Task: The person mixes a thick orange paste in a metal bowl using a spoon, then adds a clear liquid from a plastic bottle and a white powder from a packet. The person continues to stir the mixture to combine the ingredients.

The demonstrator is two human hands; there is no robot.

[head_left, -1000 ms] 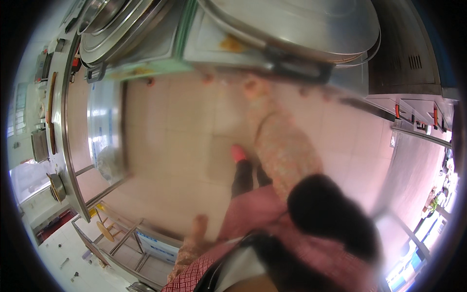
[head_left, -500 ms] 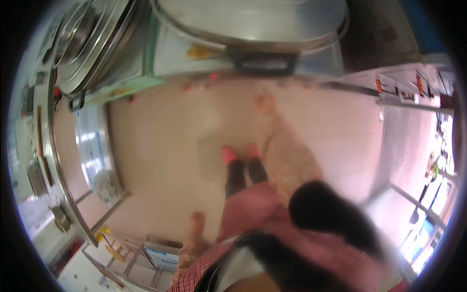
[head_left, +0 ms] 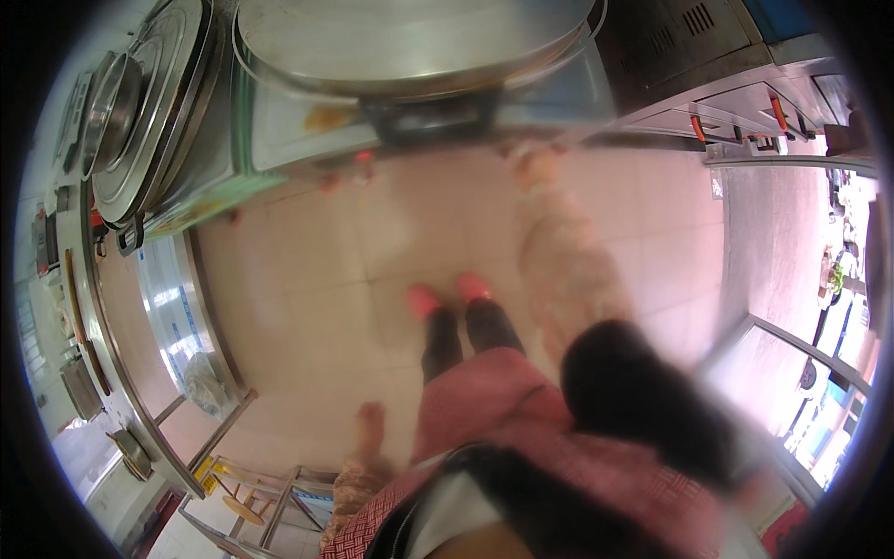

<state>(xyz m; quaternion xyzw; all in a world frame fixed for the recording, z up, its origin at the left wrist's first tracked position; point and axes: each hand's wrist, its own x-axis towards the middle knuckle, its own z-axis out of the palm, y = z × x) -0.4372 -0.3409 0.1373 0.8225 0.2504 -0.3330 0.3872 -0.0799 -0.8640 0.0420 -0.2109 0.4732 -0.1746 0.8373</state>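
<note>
My right hand (head_left: 536,168) reaches forward to the lower front edge of a stove-like unit with a pale top (head_left: 335,116). Motion smears its fingers, and I cannot make out whether they grip one of the small reddish parts along that edge. Above them, a large round steel vessel (head_left: 410,42) with a black handle (head_left: 430,116) on its near side sits on the unit. My left hand (head_left: 371,421) hangs low by my side over the floor, apart from any object, its fingers too blurred to read. Patterned sleeves cover both forearms, with a black band higher on the right arm.
At the far left, steel lids and a bowl (head_left: 112,116) are stacked. A metal-edged counter (head_left: 121,382) runs along my left, above a bagged item (head_left: 203,382) on a lower shelf. A stool (head_left: 244,508) stands behind left. Drawers with orange handles (head_left: 778,114) and a metal table (head_left: 773,242) are on the right.
The view has shifted, so the steel vessel now sits further left. My right hand has moved rightward along the unit's front edge. My left hand still hangs by my side.
</note>
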